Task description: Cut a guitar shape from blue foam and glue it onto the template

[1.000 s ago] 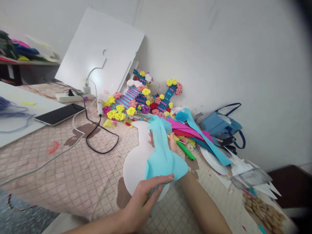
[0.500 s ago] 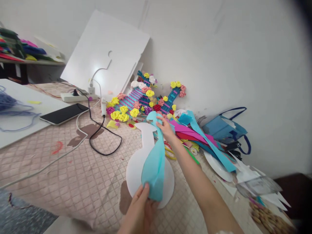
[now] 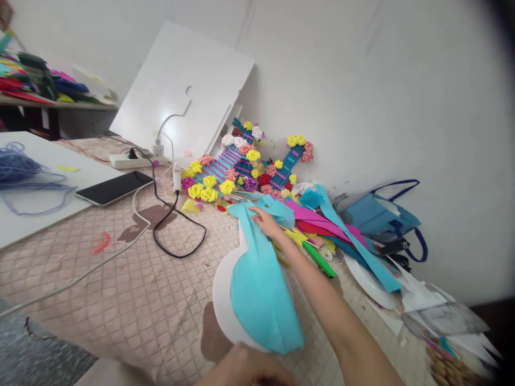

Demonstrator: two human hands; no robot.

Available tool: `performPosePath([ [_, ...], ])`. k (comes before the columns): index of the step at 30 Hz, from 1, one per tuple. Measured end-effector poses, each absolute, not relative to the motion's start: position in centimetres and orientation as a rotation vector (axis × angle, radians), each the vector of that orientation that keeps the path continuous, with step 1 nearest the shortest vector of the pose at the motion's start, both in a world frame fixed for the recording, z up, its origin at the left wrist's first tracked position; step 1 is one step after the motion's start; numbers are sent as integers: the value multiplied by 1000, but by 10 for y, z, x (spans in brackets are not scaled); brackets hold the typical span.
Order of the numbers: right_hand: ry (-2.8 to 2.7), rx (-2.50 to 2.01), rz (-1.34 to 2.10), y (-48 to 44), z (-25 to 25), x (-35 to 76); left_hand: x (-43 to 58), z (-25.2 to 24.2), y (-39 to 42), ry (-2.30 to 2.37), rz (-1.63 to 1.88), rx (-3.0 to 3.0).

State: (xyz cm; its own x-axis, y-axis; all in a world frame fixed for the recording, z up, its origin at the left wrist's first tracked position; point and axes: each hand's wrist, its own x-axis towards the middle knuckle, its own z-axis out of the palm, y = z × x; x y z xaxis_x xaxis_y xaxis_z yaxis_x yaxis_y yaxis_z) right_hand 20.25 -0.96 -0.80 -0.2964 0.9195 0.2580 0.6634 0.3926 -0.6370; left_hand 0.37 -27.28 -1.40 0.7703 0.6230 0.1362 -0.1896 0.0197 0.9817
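Paper (image 3: 265, 292), sky blue and soft, lies over a white long-necked cut-out (image 3: 223, 289) on the quilted tablecloth (image 3: 120, 284). It does not match the shape: the round left side of the cut-out peeks out bare, and the low right corner of the paper pokes past the edge. The right hand (image 3: 265, 222) has its fingers on the narrow top of the paper. I cannot tell if they pinch it or just press it. The left hand (image 3: 249, 367) is a blur near the bottom edge, and its fingertips are hidden, so I can't say if it holds anything.

The paper could end up crooked, because it sits too far to the right. It has creases too, and pressing on them could make them stay. If someone pulls too hard, thin paper like this might rip. The magenta paper strips (image 3: 322, 222) and the green stick-like thing (image 3: 319, 259) are near the right arm, so an elbow might bump them.
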Motion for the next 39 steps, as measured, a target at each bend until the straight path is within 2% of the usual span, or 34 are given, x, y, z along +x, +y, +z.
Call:
performPosePath([
  [3, -2100, -1381, 480, -11, -9, 197, 7, -2, -249, 521, 792, 1996],
  [8, -2138, -1438, 332, -10, -12, 193, 3, -2, -228, 721, 440, 2511],
  [11, -2141, -1474, 257, -11, -13, 193, -5, -6, -227, 771, 279, 2590],
  [16, -2129, -1543, 154, -22, -2, 199, -19, -3, -230, 751, 206, 2718],
  [22, -2094, -1599, 28, -69, 20, 230, -19, 2, -222, 713, 394, 2779],
  [32, -2164, -1863, -143, -126, -13, 281, -7, -7, -209, 754, 201, 2799],
  [39, -2213, -1975, -229, -125, -11, 281, -16, -10, -206, 839, 288, 2853],
])
